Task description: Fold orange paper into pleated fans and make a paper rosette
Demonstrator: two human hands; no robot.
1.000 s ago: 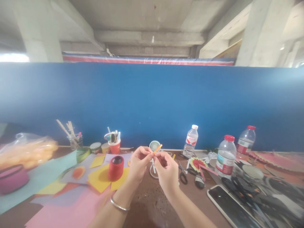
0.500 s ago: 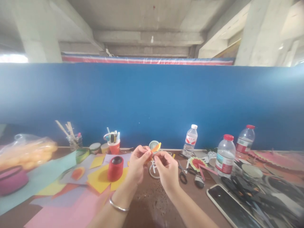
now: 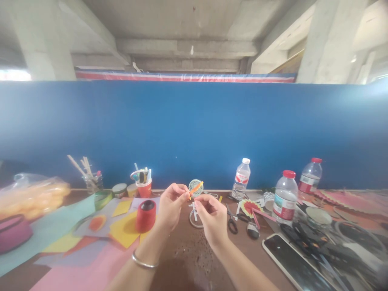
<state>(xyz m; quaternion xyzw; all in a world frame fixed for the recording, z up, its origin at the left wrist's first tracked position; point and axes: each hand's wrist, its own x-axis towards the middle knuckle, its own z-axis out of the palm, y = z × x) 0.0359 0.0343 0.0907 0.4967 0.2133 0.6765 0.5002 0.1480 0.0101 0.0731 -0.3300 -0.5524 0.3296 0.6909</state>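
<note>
While the left hand (image 3: 172,205) pinches it, orange paper (image 3: 197,188) slants above the right hand (image 3: 212,216), fingertips together.

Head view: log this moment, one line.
left hand: pinching orange-yellow strip | right hand: beside strip, contact unclear | scissors: on table, right of right hand

Brown tabletop (image 3: 169,279), dark specks (image 3: 198,258) scattered mid-front. Left side: flat pink paper sheet (image 3: 81,273), pale teal paper sheet (image 3: 45,234). Along the back: clear jar (image 3: 93,184) of thin wooden sticks, red paper cup (image 3: 144,190) holding slim items, upright clear plastic bottle with white cap (image 3: 241,180). Right side: black-handled scissors (image 3: 232,225), pale-edged black smartphone (image 3: 294,262) screen up, upright clear plastic bottle with red cap (image 3: 285,200).
</note>
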